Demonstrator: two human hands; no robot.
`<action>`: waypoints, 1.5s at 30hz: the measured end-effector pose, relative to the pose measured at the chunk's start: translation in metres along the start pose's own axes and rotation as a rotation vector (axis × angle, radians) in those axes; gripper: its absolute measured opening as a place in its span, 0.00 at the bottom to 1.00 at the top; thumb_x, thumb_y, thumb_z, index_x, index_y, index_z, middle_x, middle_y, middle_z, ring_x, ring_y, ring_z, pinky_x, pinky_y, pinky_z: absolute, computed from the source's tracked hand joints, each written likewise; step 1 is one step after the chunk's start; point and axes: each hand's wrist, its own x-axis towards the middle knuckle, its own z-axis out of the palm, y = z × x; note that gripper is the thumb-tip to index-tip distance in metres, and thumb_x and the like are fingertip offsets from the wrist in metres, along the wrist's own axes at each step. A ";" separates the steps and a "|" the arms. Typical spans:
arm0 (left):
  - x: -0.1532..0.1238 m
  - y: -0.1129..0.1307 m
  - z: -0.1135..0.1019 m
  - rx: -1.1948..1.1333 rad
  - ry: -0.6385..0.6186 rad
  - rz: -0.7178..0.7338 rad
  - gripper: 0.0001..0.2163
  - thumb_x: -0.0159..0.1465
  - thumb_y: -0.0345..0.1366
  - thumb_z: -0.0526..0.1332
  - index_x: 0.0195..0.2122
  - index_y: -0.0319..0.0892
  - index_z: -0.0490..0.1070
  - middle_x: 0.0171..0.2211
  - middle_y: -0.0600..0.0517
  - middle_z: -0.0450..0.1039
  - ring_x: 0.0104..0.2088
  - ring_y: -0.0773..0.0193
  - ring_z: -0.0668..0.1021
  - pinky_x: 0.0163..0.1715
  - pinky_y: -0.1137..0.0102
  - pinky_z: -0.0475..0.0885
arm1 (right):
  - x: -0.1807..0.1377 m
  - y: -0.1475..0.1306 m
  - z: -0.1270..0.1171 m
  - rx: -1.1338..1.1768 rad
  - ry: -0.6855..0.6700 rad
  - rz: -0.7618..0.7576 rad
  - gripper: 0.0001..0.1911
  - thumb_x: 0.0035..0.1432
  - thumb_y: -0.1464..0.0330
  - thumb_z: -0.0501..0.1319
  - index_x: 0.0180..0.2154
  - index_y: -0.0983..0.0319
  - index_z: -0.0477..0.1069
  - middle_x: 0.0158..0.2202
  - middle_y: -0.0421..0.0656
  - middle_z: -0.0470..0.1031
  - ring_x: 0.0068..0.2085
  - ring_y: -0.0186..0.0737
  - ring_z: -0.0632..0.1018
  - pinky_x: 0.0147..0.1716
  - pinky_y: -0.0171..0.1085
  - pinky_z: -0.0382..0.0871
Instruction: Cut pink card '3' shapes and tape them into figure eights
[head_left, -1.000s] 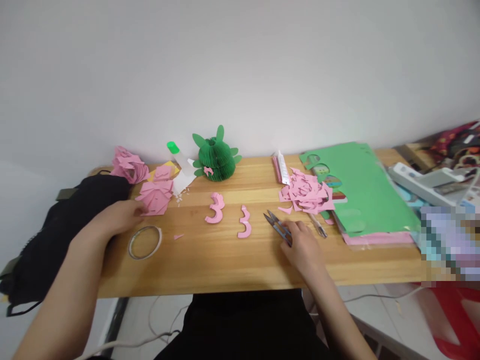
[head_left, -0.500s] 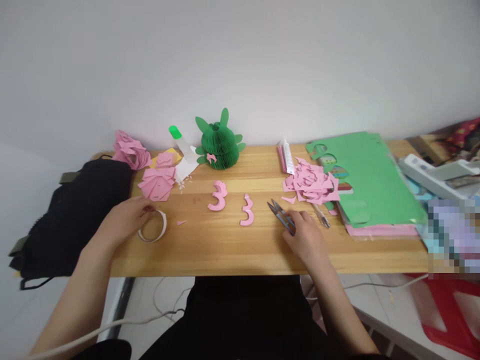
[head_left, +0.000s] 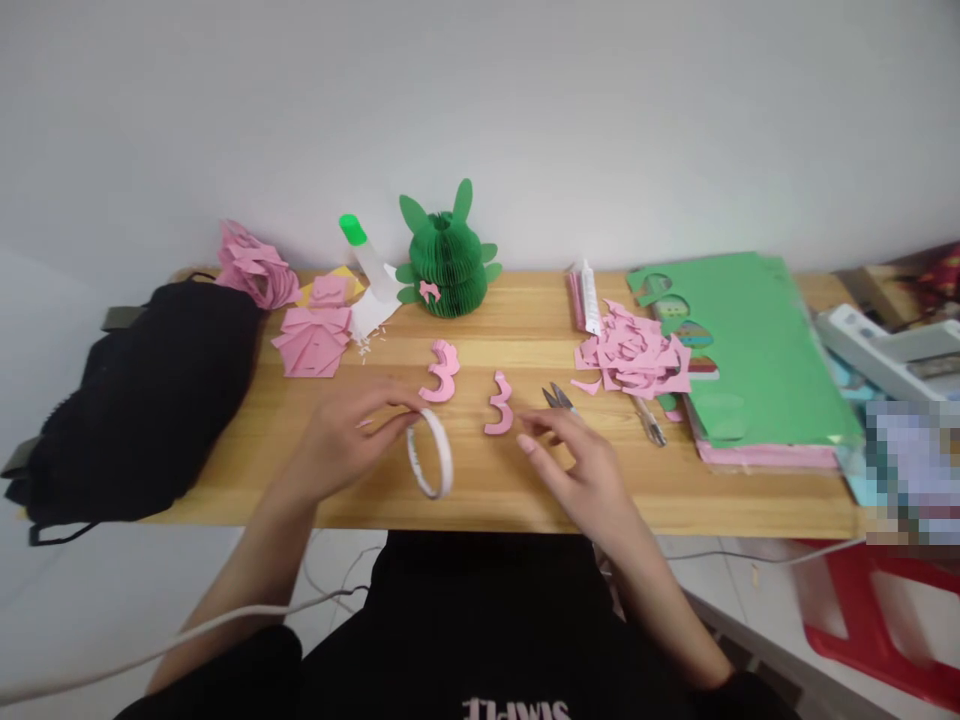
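My left hand (head_left: 352, 430) pinches the upper edge of a thin white roll of tape (head_left: 447, 455), which hangs tilted above the table's front. My right hand (head_left: 581, 465) is open, thumb and fingers apart, with nothing in it. Just left of its fingertips lies a small pink curved paper piece (head_left: 501, 405). A thicker stack of like pink curved pieces (head_left: 441, 372) lies farther left. Beyond the right hand are thread snips (head_left: 559, 396), their handles hidden behind it. A green honeycomb paper figure (head_left: 448, 265) with leaf-shaped parts and a pink bow stands at the back.
Pink paper scraps (head_left: 634, 350), a white tube (head_left: 590, 297) and a craft knife (head_left: 651, 425) lie right of centre. Green sheets (head_left: 765, 350) fill the table's right. At left are a black bag (head_left: 150, 400), folded pink paper (head_left: 315, 342) and a green-capped glue bottle (head_left: 364, 255).
My left hand has lifted the roll of tape off the table and brought it right, toward the middle. My right hand has let go of the snips and moved slightly left, its fingers opening.
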 end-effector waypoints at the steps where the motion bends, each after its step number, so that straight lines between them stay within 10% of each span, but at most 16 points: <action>1: 0.003 0.008 0.011 -0.076 0.022 0.065 0.08 0.66 0.40 0.58 0.36 0.45 0.75 0.35 0.51 0.81 0.37 0.61 0.82 0.42 0.65 0.77 | 0.000 -0.008 0.003 0.148 -0.095 -0.002 0.12 0.63 0.63 0.58 0.45 0.61 0.74 0.41 0.48 0.80 0.43 0.44 0.79 0.44 0.42 0.73; 7: 0.013 0.035 0.049 -0.077 0.225 0.176 0.04 0.67 0.31 0.59 0.38 0.45 0.73 0.36 0.53 0.81 0.38 0.62 0.82 0.42 0.65 0.77 | -0.001 -0.018 0.008 0.544 -0.272 0.133 0.09 0.62 0.62 0.60 0.38 0.60 0.76 0.36 0.43 0.80 0.36 0.37 0.79 0.39 0.38 0.74; 21: 0.011 0.050 0.055 -0.174 0.167 0.392 0.15 0.65 0.24 0.58 0.50 0.45 0.70 0.46 0.48 0.76 0.46 0.59 0.79 0.46 0.61 0.76 | -0.010 -0.017 0.005 0.570 -0.202 0.085 0.05 0.61 0.68 0.62 0.35 0.61 0.76 0.27 0.38 0.76 0.30 0.33 0.75 0.34 0.34 0.72; 45: -0.002 0.052 0.056 -0.497 -0.101 0.084 0.15 0.65 0.28 0.57 0.53 0.45 0.68 0.49 0.47 0.75 0.52 0.58 0.77 0.53 0.60 0.74 | -0.013 -0.016 0.006 0.866 -0.259 0.216 0.06 0.60 0.66 0.66 0.40 0.58 0.77 0.32 0.38 0.78 0.33 0.32 0.78 0.36 0.34 0.74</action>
